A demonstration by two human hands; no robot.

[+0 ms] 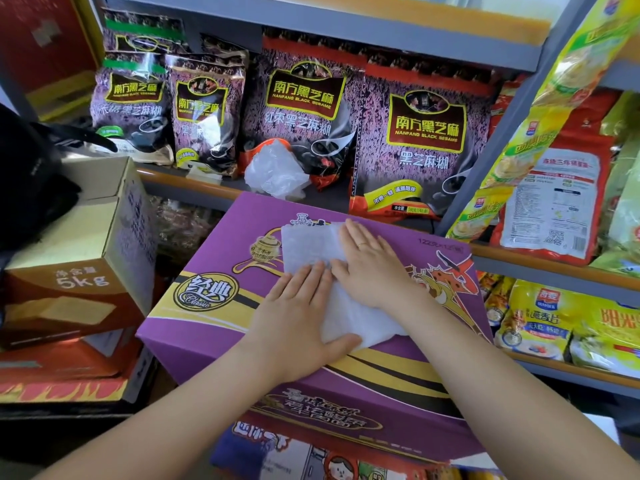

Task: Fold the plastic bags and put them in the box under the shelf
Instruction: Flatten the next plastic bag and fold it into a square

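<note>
A translucent white plastic bag [308,244] lies flattened on top of a purple carton [214,247]. My left hand [298,317] presses flat on the bag's near end, fingers straight, thumb along its lower edge. My right hand [367,265] lies flat across the bag's right side, fingers pointing away toward the shelf. A second plastic bag [273,171], crumpled, sits on the shelf ledge among the sesame packets. Which box stands under the shelf is not plain from this view.
Purple sesame packets [422,133] fill the shelf behind the carton. A brown 5 kg carton [79,258] stands to the left with a black bag [24,174] on it. Yellow and red cereal packs [554,195] line the shelves on the right.
</note>
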